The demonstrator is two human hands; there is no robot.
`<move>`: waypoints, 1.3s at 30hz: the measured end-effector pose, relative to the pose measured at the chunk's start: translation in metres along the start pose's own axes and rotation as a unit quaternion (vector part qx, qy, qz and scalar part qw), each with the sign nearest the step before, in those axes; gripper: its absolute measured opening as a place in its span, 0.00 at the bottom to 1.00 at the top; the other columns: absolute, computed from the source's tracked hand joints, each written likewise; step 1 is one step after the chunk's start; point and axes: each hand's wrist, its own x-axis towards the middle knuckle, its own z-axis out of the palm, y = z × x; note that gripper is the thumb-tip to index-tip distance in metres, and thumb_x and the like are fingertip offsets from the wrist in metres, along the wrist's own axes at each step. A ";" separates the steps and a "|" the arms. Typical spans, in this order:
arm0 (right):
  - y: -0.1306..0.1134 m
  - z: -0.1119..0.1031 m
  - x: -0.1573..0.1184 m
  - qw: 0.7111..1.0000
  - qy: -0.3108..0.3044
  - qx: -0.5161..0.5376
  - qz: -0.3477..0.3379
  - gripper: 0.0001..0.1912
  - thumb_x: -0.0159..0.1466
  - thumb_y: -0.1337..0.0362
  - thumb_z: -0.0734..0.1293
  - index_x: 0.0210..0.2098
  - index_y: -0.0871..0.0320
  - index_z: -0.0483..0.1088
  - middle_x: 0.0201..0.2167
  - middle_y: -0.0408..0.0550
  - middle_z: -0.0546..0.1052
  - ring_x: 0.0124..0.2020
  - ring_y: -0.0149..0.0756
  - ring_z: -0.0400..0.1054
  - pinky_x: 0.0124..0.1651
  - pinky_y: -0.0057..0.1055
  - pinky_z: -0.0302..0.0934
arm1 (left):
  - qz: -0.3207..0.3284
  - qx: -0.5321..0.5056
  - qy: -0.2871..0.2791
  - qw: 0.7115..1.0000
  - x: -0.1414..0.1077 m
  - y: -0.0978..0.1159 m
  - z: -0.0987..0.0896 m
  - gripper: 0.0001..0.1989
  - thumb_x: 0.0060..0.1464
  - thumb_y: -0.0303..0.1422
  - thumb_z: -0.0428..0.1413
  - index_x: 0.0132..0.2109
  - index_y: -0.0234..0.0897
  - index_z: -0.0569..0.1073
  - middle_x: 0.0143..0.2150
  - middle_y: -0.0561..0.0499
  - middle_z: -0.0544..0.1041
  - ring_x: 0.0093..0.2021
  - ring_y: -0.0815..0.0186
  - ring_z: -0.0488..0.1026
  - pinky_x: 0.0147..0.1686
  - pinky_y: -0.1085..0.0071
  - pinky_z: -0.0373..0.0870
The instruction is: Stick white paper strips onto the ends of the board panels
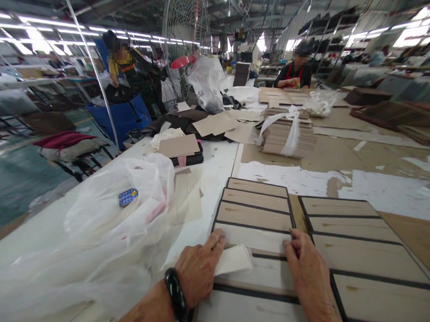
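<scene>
The left hand [199,271], fingers curled, holds thin cream paper slips [235,260], likely light and bendy; pinch the edges. The right hand [308,263] bends its fingers by a flat white paper strip [252,238]; can't tell if gripping.

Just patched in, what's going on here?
A person works over a row of dark-edged panels. The left hand touches the left edge of one panel, cream slips jutting from under it; the right hand is at that panel's right edge. A second row lies to the right, a plastic bag to the left.
</scene>
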 end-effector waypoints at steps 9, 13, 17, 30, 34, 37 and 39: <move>0.004 -0.001 0.002 0.999 0.007 -0.022 -0.026 0.17 0.60 0.60 0.53 0.44 0.60 0.64 0.35 0.53 0.74 0.35 0.41 0.69 0.37 0.37 0.62 | 0.000 0.009 0.004 1.000 0.000 0.001 0.001 0.37 0.43 0.22 0.46 0.63 0.36 0.50 0.67 0.44 0.47 0.45 0.57 0.72 0.43 0.55 0.71; -0.008 -0.001 -0.016 0.984 0.081 -0.109 -0.113 0.18 0.63 0.63 0.51 0.47 0.59 0.65 0.46 0.57 0.71 0.47 0.45 0.66 0.46 0.41 0.62 | 0.007 0.023 0.008 1.000 0.000 0.001 0.003 0.37 0.42 0.22 0.47 0.62 0.35 0.51 0.66 0.43 0.48 0.43 0.56 0.73 0.40 0.55 0.72; -0.042 0.016 -0.041 0.946 0.017 -0.125 -0.298 0.20 0.65 0.60 0.53 0.53 0.61 0.63 0.53 0.54 0.69 0.55 0.42 0.60 0.54 0.41 0.58 | 0.006 0.023 0.005 1.000 0.000 0.001 0.002 0.38 0.42 0.20 0.46 0.63 0.35 0.50 0.66 0.41 0.49 0.44 0.57 0.73 0.42 0.55 0.72; 0.011 -0.001 -0.040 0.935 0.001 -0.270 -0.231 0.37 0.63 0.44 0.47 0.55 0.68 0.62 0.57 0.59 0.64 0.57 0.48 0.58 0.55 0.48 0.54 | 0.005 -0.001 0.008 1.000 -0.002 -0.002 0.003 0.37 0.44 0.23 0.47 0.63 0.36 0.50 0.67 0.44 0.47 0.47 0.57 0.71 0.44 0.58 0.70; 0.011 0.002 -0.039 0.935 0.007 -0.258 -0.243 0.38 0.63 0.44 0.45 0.54 0.70 0.62 0.55 0.62 0.65 0.55 0.49 0.60 0.53 0.47 0.57 | 0.023 0.011 0.024 0.999 -0.009 -0.001 0.000 0.35 0.45 0.26 0.48 0.62 0.35 0.50 0.66 0.42 0.49 0.46 0.56 0.71 0.42 0.57 0.71; 0.018 0.007 -0.038 0.936 0.010 -0.240 -0.258 0.38 0.64 0.45 0.43 0.53 0.70 0.62 0.55 0.63 0.66 0.54 0.50 0.61 0.50 0.46 0.59 | 0.024 0.024 0.029 0.999 -0.013 -0.001 0.000 0.35 0.45 0.28 0.49 0.62 0.34 0.50 0.66 0.42 0.48 0.43 0.55 0.72 0.39 0.56 0.72; 0.022 0.010 -0.038 0.939 0.019 -0.228 -0.256 0.36 0.64 0.46 0.44 0.53 0.68 0.62 0.55 0.63 0.66 0.54 0.50 0.62 0.49 0.47 0.60 | 0.019 0.021 0.028 0.999 -0.015 -0.001 0.000 0.36 0.44 0.28 0.49 0.62 0.33 0.50 0.67 0.42 0.47 0.41 0.55 0.73 0.38 0.56 0.72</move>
